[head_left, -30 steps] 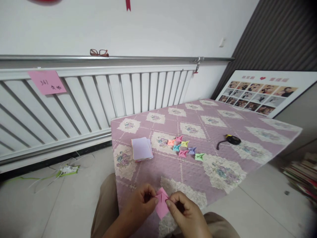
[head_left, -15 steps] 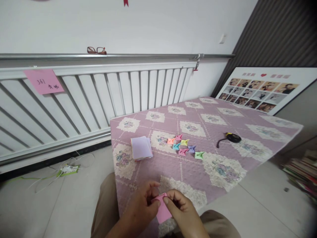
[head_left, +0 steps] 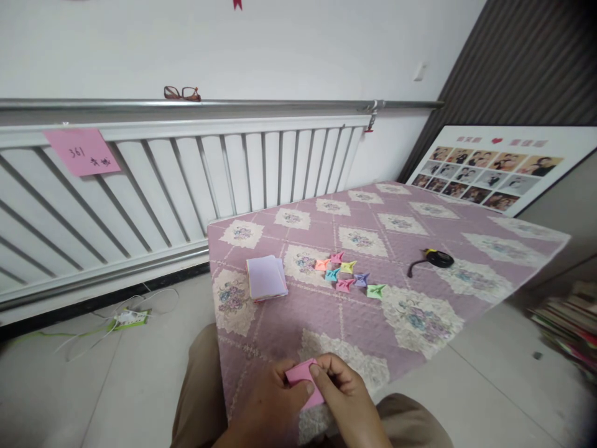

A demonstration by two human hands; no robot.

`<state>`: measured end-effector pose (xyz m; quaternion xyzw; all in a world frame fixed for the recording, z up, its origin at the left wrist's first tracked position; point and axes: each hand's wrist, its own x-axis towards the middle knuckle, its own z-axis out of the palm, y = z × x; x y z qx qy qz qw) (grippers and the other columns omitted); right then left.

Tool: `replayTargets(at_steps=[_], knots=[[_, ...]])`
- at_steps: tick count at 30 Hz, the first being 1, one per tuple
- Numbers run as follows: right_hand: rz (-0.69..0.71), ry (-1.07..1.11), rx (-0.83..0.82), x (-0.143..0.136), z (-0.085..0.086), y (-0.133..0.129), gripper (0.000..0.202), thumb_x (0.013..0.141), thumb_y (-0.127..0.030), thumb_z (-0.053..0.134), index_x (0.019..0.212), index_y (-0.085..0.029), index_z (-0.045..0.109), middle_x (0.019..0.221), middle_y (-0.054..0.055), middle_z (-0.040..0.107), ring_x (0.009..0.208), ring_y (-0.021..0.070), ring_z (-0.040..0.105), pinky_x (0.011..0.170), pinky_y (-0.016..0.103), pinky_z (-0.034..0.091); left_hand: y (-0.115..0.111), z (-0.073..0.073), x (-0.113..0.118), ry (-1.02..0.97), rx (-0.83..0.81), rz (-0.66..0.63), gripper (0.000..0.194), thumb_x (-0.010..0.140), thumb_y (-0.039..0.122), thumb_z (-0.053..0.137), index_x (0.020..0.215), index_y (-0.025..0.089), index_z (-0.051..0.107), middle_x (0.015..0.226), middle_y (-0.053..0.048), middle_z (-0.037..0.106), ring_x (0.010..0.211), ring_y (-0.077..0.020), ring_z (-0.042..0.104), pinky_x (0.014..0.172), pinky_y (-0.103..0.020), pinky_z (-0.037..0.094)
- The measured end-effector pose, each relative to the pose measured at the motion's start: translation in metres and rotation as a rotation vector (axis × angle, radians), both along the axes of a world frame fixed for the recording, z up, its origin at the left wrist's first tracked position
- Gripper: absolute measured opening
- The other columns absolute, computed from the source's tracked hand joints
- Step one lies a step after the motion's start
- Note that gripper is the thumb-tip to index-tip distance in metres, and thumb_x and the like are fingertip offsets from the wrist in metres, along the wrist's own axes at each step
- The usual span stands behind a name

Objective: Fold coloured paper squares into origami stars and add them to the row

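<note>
A folded sheet of pink paper (head_left: 301, 373) is held between both hands above the table's near edge. My left hand (head_left: 280, 395) grips its left side, thumb lying across the front. On the right side, my right hand (head_left: 342, 392) pinches the top corner between thumb and fingers. The fingertips behind the paper are hidden. Further up the table stand several small folded paper figures (head_left: 345, 285) in pink, orange, yellow, blue, purple and green. Left of them lies a stack of square paper (head_left: 267, 278) with a lilac sheet on top.
A floral cloth (head_left: 321, 317) covers the table. A black object with a cord or strap (head_left: 439, 258) lies to the right. Behind the table runs a white radiator (head_left: 242, 168); a framed photo board (head_left: 494, 168) leans at the far right.
My left hand has shifted slightly right and down, its thumb now across the paper's lower front. The paper's top edge now shows a flap, and less of its lower part is visible.
</note>
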<state>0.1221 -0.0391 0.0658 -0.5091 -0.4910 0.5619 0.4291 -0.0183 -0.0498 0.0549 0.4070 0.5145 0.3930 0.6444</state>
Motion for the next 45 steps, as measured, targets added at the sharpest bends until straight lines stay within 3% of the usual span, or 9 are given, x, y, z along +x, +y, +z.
replayTargets(at_steps=[7, 13, 20, 25, 31, 40, 45], knots=[[-0.009, 0.046, -0.01, 0.002, -0.004, 0.0, 0.047, 0.073, -0.065, 0.069, 0.064, -0.019, 0.06, 0.056, -0.005, 0.049, 0.054, 0.0109, 0.041, 0.055, 0.023, 0.034, 0.001, -0.005, -0.005, -0.026, 0.059, 0.0, 0.022, 0.073, 0.038, 0.07, 0.081, 0.018, 0.063, 0.064, 0.004, 0.054, 0.056, -0.0114, 0.045, 0.055, -0.024, 0.034], [0.008, 0.04, 0.002, 0.001, -0.003, -0.001, 0.045, 0.076, -0.063, 0.067, 0.066, -0.019, 0.06, 0.058, -0.005, 0.047, 0.055, 0.0111, 0.041, 0.055, 0.024, 0.035, 0.003, -0.005, -0.009, -0.018, 0.09, 0.048, 0.028, 0.073, 0.043, 0.067, 0.069, 0.018, 0.054, 0.056, 0.005, 0.049, 0.051, -0.0095, 0.041, 0.051, -0.023, 0.031], [-0.072, 0.12, 0.079, 0.001, -0.015, -0.005, 0.041, 0.078, -0.057, 0.069, 0.098, -0.024, 0.056, 0.065, -0.007, 0.047, 0.055, 0.0111, 0.042, 0.053, 0.022, 0.036, 0.006, -0.005, -0.007, 0.001, 0.078, 0.112, 0.024, 0.074, 0.041, 0.061, 0.073, 0.018, 0.055, 0.056, 0.005, 0.051, 0.049, -0.0091, 0.043, 0.05, -0.023, 0.031], [0.024, -0.018, 0.191, 0.009, -0.018, -0.004, 0.028, 0.083, -0.046, 0.066, 0.077, -0.022, 0.054, 0.067, -0.006, 0.043, 0.061, 0.0123, 0.044, 0.058, 0.022, 0.038, 0.005, -0.001, -0.007, -0.002, 0.087, 0.115, 0.019, 0.076, 0.037, 0.059, 0.074, 0.018, 0.055, 0.056, 0.006, 0.051, 0.049, -0.0084, 0.044, 0.05, -0.022, 0.032], [0.032, -0.083, 0.218, 0.013, -0.026, -0.001, 0.024, 0.081, -0.04, 0.067, 0.072, -0.022, 0.054, 0.065, -0.005, 0.044, 0.06, 0.013, 0.045, 0.056, 0.023, 0.037, 0.005, -0.006, -0.008, -0.017, 0.082, 0.111, 0.017, 0.077, 0.035, 0.058, 0.075, 0.018, 0.055, 0.059, 0.006, 0.053, 0.051, -0.0086, 0.046, 0.05, -0.021, 0.034], [0.078, 0.086, 0.053, 0.01, -0.034, 0.0, 0.029, 0.077, -0.044, 0.069, 0.071, -0.023, 0.05, 0.057, -0.009, 0.04, 0.049, 0.0088, 0.034, 0.048, 0.021, 0.029, 0.006, -0.013, -0.008, 0.071, 0.11, 0.108, 0.016, 0.079, 0.033, 0.057, 0.078, 0.018, 0.057, 0.06, 0.006, 0.052, 0.052, -0.0089, 0.045, 0.05, -0.021, 0.034], [0.183, -0.013, -0.011, 0.013, -0.041, 0.01, 0.029, 0.074, -0.042, 0.066, 0.067, -0.023, 0.046, 0.054, -0.009, 0.041, 0.047, 0.009, 0.036, 0.047, 0.021, 0.031, 0.01, -0.026, -0.008, 0.145, 0.13, 0.08, 0.011, 0.081, 0.028, 0.054, 0.079, 0.018, 0.058, 0.063, 0.005, 0.055, 0.055, -0.0101, 0.047, 0.052, -0.021, 0.035]])
